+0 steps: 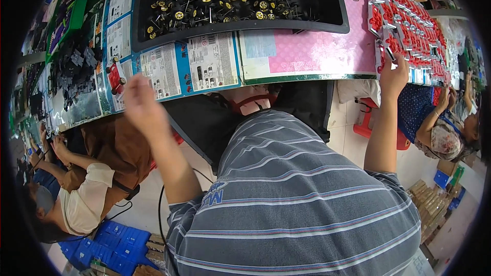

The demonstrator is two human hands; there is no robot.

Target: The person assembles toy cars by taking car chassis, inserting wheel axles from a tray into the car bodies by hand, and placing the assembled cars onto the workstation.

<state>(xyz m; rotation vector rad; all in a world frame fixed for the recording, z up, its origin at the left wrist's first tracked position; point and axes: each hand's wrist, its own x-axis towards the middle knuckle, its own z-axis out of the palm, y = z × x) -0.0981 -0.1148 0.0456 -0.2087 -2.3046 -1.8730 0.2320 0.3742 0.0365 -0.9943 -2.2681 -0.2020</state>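
My left hand (pixel 140 97) hangs over the table's near edge at the left, its fingers smeared by motion. Just beside it, a red toy car body (pixel 115 77) lies on the printed card sheets. At the right, my right hand (pixel 395 75) pinches a small dark-and-white toy part (pixel 391 53), partly hidden by the fingers. That part is at the near edge of many red and white toy car bodies (pixel 409 25) laid out in rows. Ahead of me stands a black tray (pixel 325 2) full of black wheels with yellow hubs on axles.
Printed card sheets (pixel 209 64) and a pink sheet (pixel 322 51) cover the table. Dark plastic parts (pixel 76 69) are heaped at the left. Co-workers sit on both sides, one in a cream sleeve (pixel 89 199). Blue boxes (pixel 112 245) and a red stool (pixel 362 129) stand on the floor.
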